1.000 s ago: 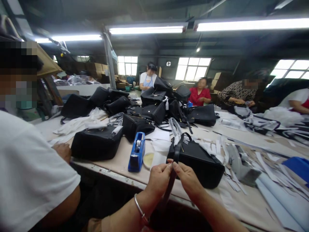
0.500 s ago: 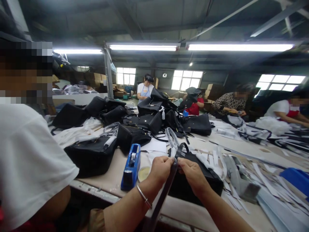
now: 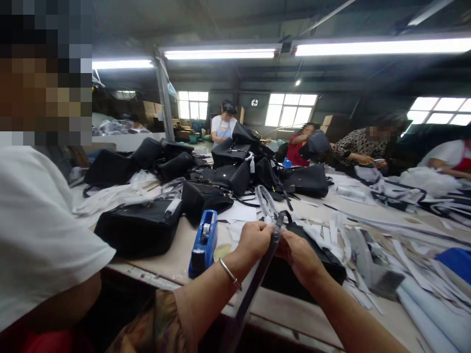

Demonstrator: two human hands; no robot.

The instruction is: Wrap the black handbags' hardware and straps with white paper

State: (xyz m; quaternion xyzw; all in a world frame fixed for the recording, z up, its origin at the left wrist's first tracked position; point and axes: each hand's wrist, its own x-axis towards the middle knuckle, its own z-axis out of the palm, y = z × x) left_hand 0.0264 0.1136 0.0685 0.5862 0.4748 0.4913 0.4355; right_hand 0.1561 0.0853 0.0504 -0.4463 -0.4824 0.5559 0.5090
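My left hand (image 3: 256, 240) pinches a dark bag strap (image 3: 256, 282) that looks covered in clear film, its long end hanging down past the table edge. Close on the other side of the strap, my right hand (image 3: 300, 255) has its fingers curled in against it; their tips are partly hidden. Beneath and behind both hands sits a black handbag (image 3: 281, 282), with a film-wrapped strap loop (image 3: 265, 200) rising beyond it. Left of my hands stands a blue tape dispenser (image 3: 204, 240), beside a round pale roll (image 3: 222, 252).
Black handbags (image 3: 228, 176) are heaped across the middle of the table. Another handbag (image 3: 142, 228) lies at left, near a person in a white sleeve (image 3: 47, 235). At right are a grey metal dispenser (image 3: 379, 264) and paper strips (image 3: 415, 264). Several co-workers sit beyond.
Both hands remain at the strap, the right hand's fingers now lying further round it. The view has tilted down slightly. Across the table, a co-worker in red has moved a dark bag to the right.
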